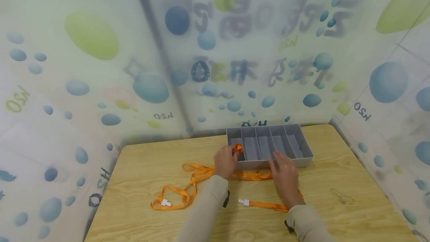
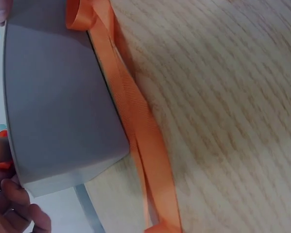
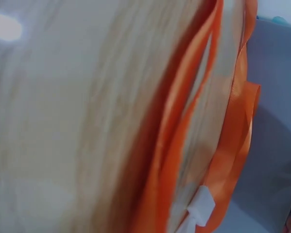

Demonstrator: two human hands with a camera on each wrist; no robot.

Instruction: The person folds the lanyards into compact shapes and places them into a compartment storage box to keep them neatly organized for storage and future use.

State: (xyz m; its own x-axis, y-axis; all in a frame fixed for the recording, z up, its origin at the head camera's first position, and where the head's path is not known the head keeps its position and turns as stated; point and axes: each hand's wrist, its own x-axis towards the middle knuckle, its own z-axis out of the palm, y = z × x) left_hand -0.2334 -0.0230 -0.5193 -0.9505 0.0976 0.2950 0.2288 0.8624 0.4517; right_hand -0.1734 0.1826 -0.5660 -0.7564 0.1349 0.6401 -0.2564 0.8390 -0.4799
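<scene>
In the head view a grey box (image 1: 268, 164) with several compartments stands at the table's back. The left hand (image 1: 226, 161) pinches a bundled orange ribbon (image 1: 237, 148) over the leftmost compartment; in the left wrist view its curled fingers (image 2: 14, 194) are at the box's corner. At the box's front wall, the right hand (image 1: 285, 176) rests its extended fingers on the rim. Orange lanyards (image 1: 201, 174) lie along the front of the box, and another lanyard (image 1: 268, 205) with a white clip (image 1: 246, 202) lies by the right forearm.
A second white clip (image 1: 165, 202) lies with the looped lanyard at the left of the wooden table (image 1: 141, 174). Behind the table hangs a pale sheet (image 1: 215, 96) with blue and green spots, close to the back of the box.
</scene>
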